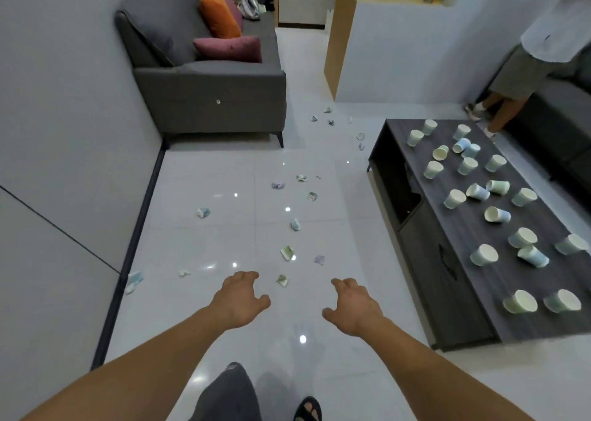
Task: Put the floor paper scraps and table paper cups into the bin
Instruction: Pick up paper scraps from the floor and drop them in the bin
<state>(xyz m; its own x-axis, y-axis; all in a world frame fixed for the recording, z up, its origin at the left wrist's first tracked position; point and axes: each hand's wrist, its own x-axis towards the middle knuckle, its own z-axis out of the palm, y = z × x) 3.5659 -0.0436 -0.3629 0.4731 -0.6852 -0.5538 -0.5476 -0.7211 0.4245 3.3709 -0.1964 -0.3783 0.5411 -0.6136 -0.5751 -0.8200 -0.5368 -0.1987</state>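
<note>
Several crumpled paper scraps lie scattered along the white tiled floor; the nearest scrap [282, 280] sits just beyond my hands, another scrap [287, 253] a little farther. Several pale green and blue paper cups, such as one cup [520, 301], stand or lie on the dark wooden coffee table [473, 305] at the right. My left hand [238, 297] and my right hand [353, 305] reach forward over the floor, palms down, fingers loosely curled, holding nothing. No bin is in view.
A grey sofa [211, 100] with orange and pink cushions stands at the back left against the grey wall. A wooden-sided counter [377, 46] is behind the table. Another person [537, 65] stands at the far right by a second sofa.
</note>
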